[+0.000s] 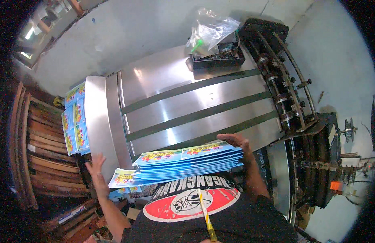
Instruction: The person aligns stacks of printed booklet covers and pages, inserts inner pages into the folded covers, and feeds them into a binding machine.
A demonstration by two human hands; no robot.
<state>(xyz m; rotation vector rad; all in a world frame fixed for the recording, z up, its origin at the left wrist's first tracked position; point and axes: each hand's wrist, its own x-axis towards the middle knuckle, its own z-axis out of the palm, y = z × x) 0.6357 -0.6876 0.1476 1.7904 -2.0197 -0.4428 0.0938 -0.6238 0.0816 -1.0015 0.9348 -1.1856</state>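
A thick stack of printed sheets (187,164), blue with yellow and coloured print, is held up in front of my chest. Its layers are fanned into steps at the left end. My right hand (238,143) grips the stack's right end, with fingers along the far edge. My left hand (97,167) is just beyond the left end, fingers spread and holding nothing. More sheets of the same print (76,119) lie in piles at the far left, beside a curved metal plate. Whether anything supports the stack from below is hidden.
Ahead is a metal feed table (187,101) with dark belts. A black box of small parts (218,60) with a clear plastic bag (211,32) sits on it. Rollers and rods (282,81) stand right; wooden boards (54,162) left. A yellow-striped stick (207,214) crosses my shirt.
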